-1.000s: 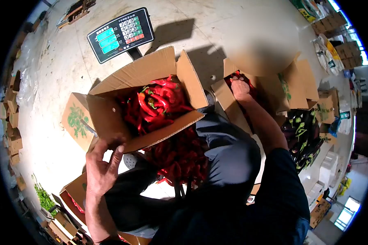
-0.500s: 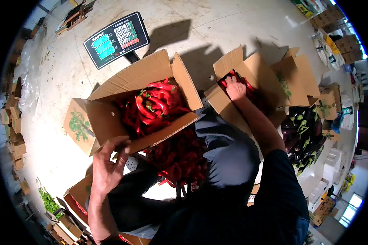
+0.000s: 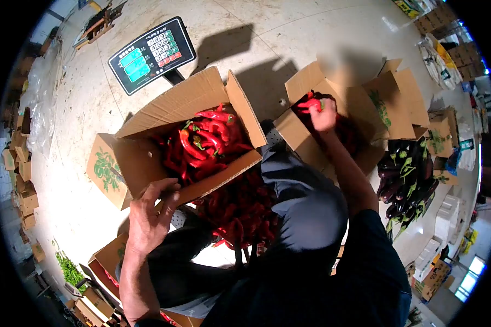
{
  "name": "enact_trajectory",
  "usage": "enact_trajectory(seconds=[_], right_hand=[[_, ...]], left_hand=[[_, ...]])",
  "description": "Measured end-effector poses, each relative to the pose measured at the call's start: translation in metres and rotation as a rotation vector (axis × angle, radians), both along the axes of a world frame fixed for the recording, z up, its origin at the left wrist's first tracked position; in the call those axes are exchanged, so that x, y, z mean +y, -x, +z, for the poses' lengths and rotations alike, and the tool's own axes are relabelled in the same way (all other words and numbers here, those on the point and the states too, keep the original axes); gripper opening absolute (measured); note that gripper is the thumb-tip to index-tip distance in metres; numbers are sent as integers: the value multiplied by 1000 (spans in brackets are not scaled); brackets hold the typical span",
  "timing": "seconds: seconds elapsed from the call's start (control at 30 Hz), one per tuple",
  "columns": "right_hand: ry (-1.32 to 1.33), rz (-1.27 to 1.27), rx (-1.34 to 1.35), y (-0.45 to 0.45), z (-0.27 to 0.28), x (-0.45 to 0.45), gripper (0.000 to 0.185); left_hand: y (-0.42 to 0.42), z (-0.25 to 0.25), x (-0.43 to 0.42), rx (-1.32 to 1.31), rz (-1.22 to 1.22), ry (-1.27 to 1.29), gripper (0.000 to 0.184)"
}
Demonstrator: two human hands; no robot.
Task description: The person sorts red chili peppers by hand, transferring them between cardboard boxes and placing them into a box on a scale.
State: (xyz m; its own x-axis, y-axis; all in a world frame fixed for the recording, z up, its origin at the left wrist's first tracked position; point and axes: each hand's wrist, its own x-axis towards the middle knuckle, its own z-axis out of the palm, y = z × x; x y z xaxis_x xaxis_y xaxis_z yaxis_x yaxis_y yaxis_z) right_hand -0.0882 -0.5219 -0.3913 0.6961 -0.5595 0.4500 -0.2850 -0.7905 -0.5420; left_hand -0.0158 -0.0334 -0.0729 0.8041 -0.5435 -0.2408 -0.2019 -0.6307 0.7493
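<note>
My right hand (image 3: 324, 115) is closed on a red chili pepper (image 3: 311, 103) above the smaller cardboard box (image 3: 294, 133), which has more red peppers inside. At the near left corner of the larger cardboard box (image 3: 172, 103), my left hand (image 3: 150, 220) pinches the edge between thumb and fingers. Glossy red peppers (image 3: 204, 139) with green stems fill part of that larger box. Below it, between my legs, lies a big heap of darker red peppers (image 3: 237, 210), partly hidden by the box and my knee.
Behind the larger box stands a scale display (image 3: 151, 55) with lit screens. To the right are another open carton (image 3: 401, 101) and a pile of eggplants (image 3: 406, 180). Green peppers (image 3: 68, 267) lie at the lower left, near a further box (image 3: 106, 256).
My right hand has lifted slightly and shifted right, and a red chili pepper now shows in its fingers. My left hand stays at the larger box's corner.
</note>
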Motion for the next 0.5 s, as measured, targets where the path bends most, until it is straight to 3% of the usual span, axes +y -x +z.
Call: enact_trajectory(seconds=[0.1,0.17,0.27,0.4,0.5], right_hand=[[-647,-140,-82,7,-2,-38,24],[-479,-183,6,9,57,-28,20],[-869,-225,-75,14,85,-32,22],[-1070,-198,-274,12,98,-39,9],[-1304,-107,-313,18,136,-37,13]], left_hand=[[2,0,-1,12,1,4,27],[1,-3,0,-6,-13,12,27],[1,1,-2,-14,-34,-21,27],[2,1,-5,10,-21,-24,28],[2,-1,-2,18,-50,-25,28]])
